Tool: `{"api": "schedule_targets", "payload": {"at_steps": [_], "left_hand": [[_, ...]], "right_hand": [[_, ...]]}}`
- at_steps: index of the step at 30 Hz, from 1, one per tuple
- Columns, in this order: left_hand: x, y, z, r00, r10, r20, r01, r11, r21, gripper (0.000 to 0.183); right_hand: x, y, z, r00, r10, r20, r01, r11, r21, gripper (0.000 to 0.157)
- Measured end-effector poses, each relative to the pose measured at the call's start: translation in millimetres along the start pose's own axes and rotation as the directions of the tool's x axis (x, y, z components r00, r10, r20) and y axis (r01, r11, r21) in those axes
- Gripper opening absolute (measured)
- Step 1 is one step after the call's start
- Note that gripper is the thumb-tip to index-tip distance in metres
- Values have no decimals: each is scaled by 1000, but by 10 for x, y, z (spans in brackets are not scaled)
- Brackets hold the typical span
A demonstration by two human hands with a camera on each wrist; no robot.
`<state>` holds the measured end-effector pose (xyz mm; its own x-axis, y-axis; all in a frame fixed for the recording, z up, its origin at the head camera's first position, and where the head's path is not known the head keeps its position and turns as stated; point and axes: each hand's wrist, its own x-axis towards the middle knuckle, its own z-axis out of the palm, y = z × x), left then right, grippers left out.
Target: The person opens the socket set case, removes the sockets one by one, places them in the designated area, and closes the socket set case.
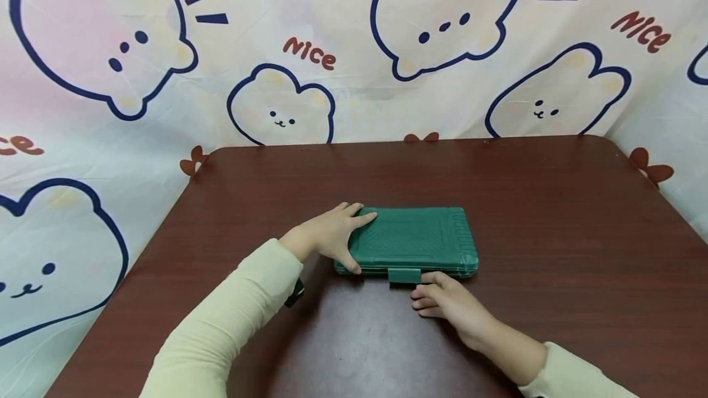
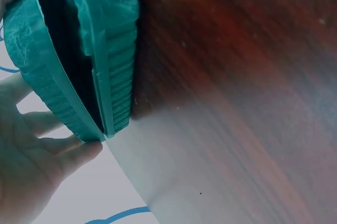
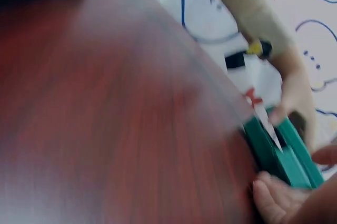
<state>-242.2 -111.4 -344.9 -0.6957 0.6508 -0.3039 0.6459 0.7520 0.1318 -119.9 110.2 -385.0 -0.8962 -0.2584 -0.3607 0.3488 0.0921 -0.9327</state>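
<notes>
A flat green plastic case (image 1: 412, 238) lies on the table, its latch (image 1: 404, 276) jutting from the front edge. My left hand (image 1: 337, 235) grips the case's left end, thumb at the front corner and fingers spread over the lid. In the left wrist view, a dark gap runs between the case's two halves (image 2: 113, 50), beside the left hand (image 2: 31, 150). My right hand (image 1: 450, 306) is at the front edge, its index finger touching the latch's right side and the other fingers loosely bent. The right wrist view is blurred; fingers (image 3: 274, 197) show near the case (image 3: 292, 166).
The dark reddish-brown table (image 1: 553, 214) extends around the case. Behind and beside it hangs a pale cloth (image 1: 354, 97) printed with bear outlines. A small black device (image 1: 295, 293) is under the left wrist.
</notes>
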Motion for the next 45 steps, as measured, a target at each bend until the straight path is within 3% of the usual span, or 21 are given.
{"api": "schedule_targets", "payload": {"at_steps": [3, 6, 9, 11, 12, 13, 15, 17, 19, 22, 24, 29, 33, 37, 42, 45], "left_hand": [[-13, -12, -15, 1000, 18, -2, -18, 1000, -23, 100], [-19, -26, -35, 1000, 27, 3, -27, 999, -39, 100], [-22, -37, -58, 1000, 27, 11, -27, 998, -56, 99], [-26, -44, -71, 999, 30, 16, -29, 997, -68, 99], [-29, -48, -77, 999, 31, 18, -30, 996, -79, 98], [-31, -51, -82, 999, 32, 22, -30, 995, -91, 98], [-39, -56, -90, 999, 29, 31, -25, 993, -114, 97], [-43, -59, -97, 999, 24, 39, -18, 991, -135, 96], [-48, -56, -100, 999, 17, 47, -10, 989, -150, 95], [-50, -47, -95, 998, 8, 59, 0, 989, -148, 95], [-57, -44, -84, 998, 5, 65, 5, 989, -146, 95], [-137, -83, -29, 998, 5, 59, 8, 976, -215, 91], [-265, -161, 26, 999, 27, -26, -34, 951, -307, 87], [-382, -228, 46, 986, 51, -159, -111, 910, -400, 75], [-439, -262, 31, 955, 63, -291, -195, 870, -453, 53], [-443, -259, 17, 937, 77, -340, -238, 854, -463, 44]], "right_hand": [[-63, -31, -194, 992, -122, 43, 128, 976, -176, 35], [-118, -102, -372, 952, -305, 22, 294, 895, -335, 24], [-129, -178, -529, 862, -506, -47, 407, 743, -531, 16], [-115, -215, -623, 811, -581, -65, 399, 632, -665, 20], [-101, -226, -664, 796, -602, -53, 390, 579, -716, 24], [-83, -230, -701, 793, -608, -32, 378, 533, -757, 29], [-48, -222, -761, 811, -584, 30, 362, 460, -811, 41], [-8, -198, -800, 834, -544, 91, 363, 416, -834, 49], [26, -166, -819, 838, -530, 131, 364, 365, -857, 52], [63, -130, -832, 802, -574, 168, 379, 271, -885, 50], [77, -116, -838, 777, -605, 174, 388, 242, -890, 48], [91, -107, -854, 745, -645, 170, 413, 247, -877, 46], [100, -124, -862, 723, -671, 165, 441, 263, -858, 45], [99, -171, -872, 731, -672, 121, 451, 342, -825, 43], [92, -249, -894, 789, -612, 50, 418, 476, -774, 41], [97, -281, -901, 796, -604, 23, 411, 513, -754, 41]]}}
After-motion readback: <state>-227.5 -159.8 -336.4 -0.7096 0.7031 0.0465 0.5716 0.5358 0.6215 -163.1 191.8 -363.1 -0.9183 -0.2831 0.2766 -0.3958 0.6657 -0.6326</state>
